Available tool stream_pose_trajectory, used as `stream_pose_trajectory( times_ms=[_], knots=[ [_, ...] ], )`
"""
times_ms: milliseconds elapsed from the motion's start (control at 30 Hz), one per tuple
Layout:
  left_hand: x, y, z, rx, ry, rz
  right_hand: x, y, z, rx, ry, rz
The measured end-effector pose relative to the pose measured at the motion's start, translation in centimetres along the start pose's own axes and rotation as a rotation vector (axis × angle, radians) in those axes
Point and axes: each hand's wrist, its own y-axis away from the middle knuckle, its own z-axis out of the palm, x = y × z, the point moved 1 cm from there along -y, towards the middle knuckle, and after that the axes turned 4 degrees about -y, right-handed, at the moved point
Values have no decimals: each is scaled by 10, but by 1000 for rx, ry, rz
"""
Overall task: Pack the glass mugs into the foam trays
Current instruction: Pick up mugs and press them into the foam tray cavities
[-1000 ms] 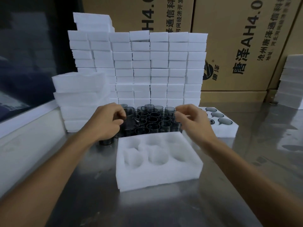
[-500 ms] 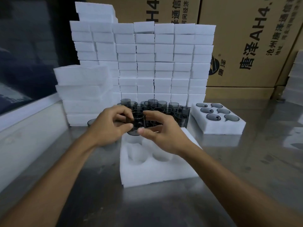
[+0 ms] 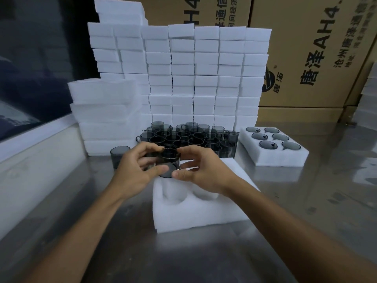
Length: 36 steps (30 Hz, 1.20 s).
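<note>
1. cardboard boxes (image 3: 302,58) with printed lettering are standing along the back, behind everything else.
2. a steel bench (image 3: 306,211) is carrying all the things.
3. a wall of stacked white foam blocks (image 3: 183,74) is rising at the back of the bench, with a lower pile of foam slabs (image 3: 104,111) just to its left.
4. an empty foam tray (image 3: 195,209) is lying in the middle of the bench, its round pockets facing up.
5. a filled foam tray (image 3: 273,154) is sitting to the right, six smoky mugs sunk in its pockets.
6. a cluster of grey glass mugs (image 3: 189,137) is standing upright between the foam wall and the empty tray.
7. the left hand (image 3: 132,172) and the right hand (image 3: 204,170) are both holding one glass mug (image 3: 168,162), fingers curled round its sides, just above the far left corner of the empty tray.
8. a lone mug (image 3: 119,157) is standing apart, left of the hands.
</note>
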Motion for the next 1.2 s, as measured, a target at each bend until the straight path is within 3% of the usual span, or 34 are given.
stream_pose_trajectory(
  times_ms=[500,700,867,1200],
  knots=[
    [-7,3,5,-27,-112,-58,6,-8,-2,48,60,63],
    [-6,2,8,58,-97,-126,3,-12,0,71,192,56],
    [-12,2,11,11,-200,-120,3,-14,3,12,353,48],
    [-21,-1,10,-49,-310,-87,3,-13,2,-20,360,101]
  ],
)
